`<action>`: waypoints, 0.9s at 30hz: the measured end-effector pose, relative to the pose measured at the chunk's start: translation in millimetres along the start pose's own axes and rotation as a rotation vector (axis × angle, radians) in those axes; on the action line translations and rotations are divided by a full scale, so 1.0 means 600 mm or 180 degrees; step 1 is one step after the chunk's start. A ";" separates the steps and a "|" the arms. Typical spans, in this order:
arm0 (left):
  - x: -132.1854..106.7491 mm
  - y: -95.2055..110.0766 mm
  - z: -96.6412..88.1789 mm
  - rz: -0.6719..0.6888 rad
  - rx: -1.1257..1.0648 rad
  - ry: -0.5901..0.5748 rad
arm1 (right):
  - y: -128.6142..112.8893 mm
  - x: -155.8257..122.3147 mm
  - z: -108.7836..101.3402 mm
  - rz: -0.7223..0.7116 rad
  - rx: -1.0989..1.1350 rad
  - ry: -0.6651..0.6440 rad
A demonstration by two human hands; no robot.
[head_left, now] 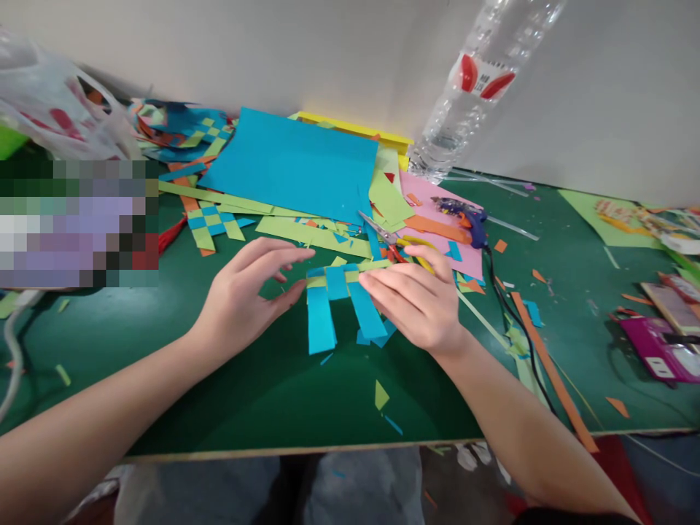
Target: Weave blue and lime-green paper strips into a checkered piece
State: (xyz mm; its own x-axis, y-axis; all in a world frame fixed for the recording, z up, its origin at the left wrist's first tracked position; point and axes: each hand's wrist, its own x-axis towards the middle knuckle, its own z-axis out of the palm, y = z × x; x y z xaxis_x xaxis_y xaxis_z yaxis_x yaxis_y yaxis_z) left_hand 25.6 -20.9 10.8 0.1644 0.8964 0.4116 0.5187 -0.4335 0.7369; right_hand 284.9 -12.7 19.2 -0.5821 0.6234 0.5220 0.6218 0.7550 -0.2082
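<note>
Between my hands is a small weave of blue and light-green paper strips (321, 319), its blue ends hanging toward the table's front edge. My right hand (424, 306) pinches the weave's right side, with thumb and fingers covering that part. My left hand (246, 292) is at the other side, thumb and fingers apart, the tips close to the weave's left end. Scissors with yellow and red handles (386, 233) lie just beyond my right hand. A finished-looking blue and green checkered piece (213, 219) rests to the left.
A large blue sheet (295, 164) lies over green strips on the green table (230, 415). Behind stands a clear plastic bottle (464, 95). At the right are a glue gun (475, 226) with a black cord, an orange strip (552, 372) and a purple box (656, 346). Paper scraps are scattered around.
</note>
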 end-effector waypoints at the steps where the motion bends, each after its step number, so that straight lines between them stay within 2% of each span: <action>1: 0.001 -0.001 0.000 -0.0183 -0.0130 0.0000 | 0.001 -0.001 -0.004 0.0089 -0.0045 0.0000; 3: 0.004 -0.002 0.000 -0.0804 -0.0706 -0.0138 | 0.002 -0.002 -0.009 0.0170 -0.0115 0.0036; 6: 0.009 -0.003 0.000 -0.1976 -0.1996 -0.0660 | 0.002 -0.003 -0.010 0.0109 -0.0196 0.0044; 8: 0.010 -0.004 0.000 -0.2389 -0.2727 -0.0940 | 0.000 -0.002 -0.008 -0.0058 -0.0188 -0.0041; 10: 0.009 -0.004 0.001 -0.2475 -0.3115 -0.1079 | -0.003 -0.001 -0.005 -0.0322 -0.0172 -0.0091; 14: 0.006 -0.005 0.004 -0.2569 -0.3035 -0.1117 | -0.002 -0.002 0.005 -0.0795 -0.0261 -0.0005; 16: 0.005 -0.008 0.004 -0.2590 -0.2961 -0.0984 | 0.005 -0.002 0.011 -0.0818 -0.0397 0.0140; 18: 0.007 -0.012 0.004 -0.2599 -0.2951 -0.0792 | 0.018 -0.001 0.017 -0.0723 -0.0661 0.0506; 20: 0.009 -0.017 0.001 -0.2631 -0.2922 -0.0573 | 0.037 0.001 0.020 -0.0528 -0.0956 0.0885; 21: 0.011 -0.019 -0.001 -0.2648 -0.2887 -0.0450 | 0.048 0.003 0.021 -0.0269 -0.0985 0.0894; 23: 0.016 -0.022 -0.005 -0.2682 -0.2796 -0.0169 | 0.072 0.004 0.021 0.0307 -0.1016 0.0704; 27: 0.027 -0.024 -0.013 -0.2767 -0.2839 0.0330 | 0.111 0.000 0.023 0.1206 -0.1106 -0.0037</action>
State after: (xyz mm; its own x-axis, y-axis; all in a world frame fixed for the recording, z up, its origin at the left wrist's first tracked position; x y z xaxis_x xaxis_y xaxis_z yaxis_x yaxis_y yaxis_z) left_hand 14.4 -1.0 10.9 -0.0353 0.9231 -0.3829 -0.3333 0.3503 0.8753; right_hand 318.8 40.2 -6.0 -0.2869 0.8438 0.4535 0.9265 0.3648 -0.0926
